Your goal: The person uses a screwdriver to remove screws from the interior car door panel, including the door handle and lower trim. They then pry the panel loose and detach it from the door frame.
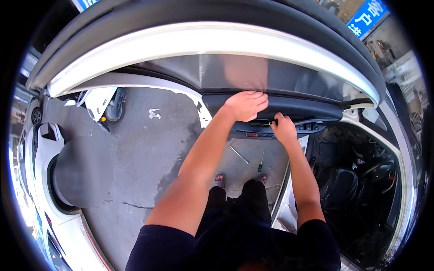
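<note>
The black inner door panel (303, 108) of an open car door lies across the middle, below the door's window glass (208, 72). My left hand (246, 106) rests on the panel's upper edge by the glass, fingers bent loosely over it and holding nothing. Just right of it, my right hand (285, 128) is closed around what looks like a screwdriver (273, 122) with a yellow-green and black handle. Its front end points left into the pull-handle recess (259, 123); the tip is hard to make out. Window switches (309, 127) sit right beside this hand.
On the ground by my feet lie another screwdriver (261, 165) with a green handle and a thin metal rod (239, 154). The car's dark interior (348, 180) opens at right. A white car (49, 149) stands at left, a white scooter (99, 101) at far left.
</note>
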Available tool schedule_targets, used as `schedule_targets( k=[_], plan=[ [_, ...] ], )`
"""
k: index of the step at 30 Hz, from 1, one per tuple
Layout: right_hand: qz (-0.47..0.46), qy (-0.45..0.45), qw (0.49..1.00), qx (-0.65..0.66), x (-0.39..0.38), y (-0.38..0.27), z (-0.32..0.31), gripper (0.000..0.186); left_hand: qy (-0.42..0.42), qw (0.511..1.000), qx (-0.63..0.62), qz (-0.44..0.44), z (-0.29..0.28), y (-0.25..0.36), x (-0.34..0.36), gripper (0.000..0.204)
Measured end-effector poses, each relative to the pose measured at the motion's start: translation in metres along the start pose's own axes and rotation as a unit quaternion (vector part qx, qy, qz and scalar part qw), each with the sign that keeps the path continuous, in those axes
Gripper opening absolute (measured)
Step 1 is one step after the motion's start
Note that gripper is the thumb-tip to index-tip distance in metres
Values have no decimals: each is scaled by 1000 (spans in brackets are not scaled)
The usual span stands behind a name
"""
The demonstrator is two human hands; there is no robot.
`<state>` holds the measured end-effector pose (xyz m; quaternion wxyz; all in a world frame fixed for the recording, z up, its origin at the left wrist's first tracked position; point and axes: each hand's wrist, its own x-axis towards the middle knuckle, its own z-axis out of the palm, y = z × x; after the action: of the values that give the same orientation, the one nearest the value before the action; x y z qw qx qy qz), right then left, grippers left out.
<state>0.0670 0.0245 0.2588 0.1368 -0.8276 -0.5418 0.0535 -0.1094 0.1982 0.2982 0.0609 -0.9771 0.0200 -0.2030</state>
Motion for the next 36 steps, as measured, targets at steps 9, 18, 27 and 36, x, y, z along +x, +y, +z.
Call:
schedule_targets(
  k=[9, 18, 27, 36],
  plan=[
    [46, 51, 997, 41, -19, 4, -8, 24, -44, 999, 3, -11, -3, 4, 5, 51],
    [44, 114, 980, 154, -35, -2, -60, 22, -15, 1000, 12, -4, 0, 2, -2, 53],
    [191, 160, 897, 365, -122, 34, -109, 9, 4, 1000, 21, 17, 0, 1, -3, 48],
    [378, 288, 710, 520, -279, 97, -139, 12, -13, 1000, -20, 13, -14, 6, 11, 46]
  ],
)
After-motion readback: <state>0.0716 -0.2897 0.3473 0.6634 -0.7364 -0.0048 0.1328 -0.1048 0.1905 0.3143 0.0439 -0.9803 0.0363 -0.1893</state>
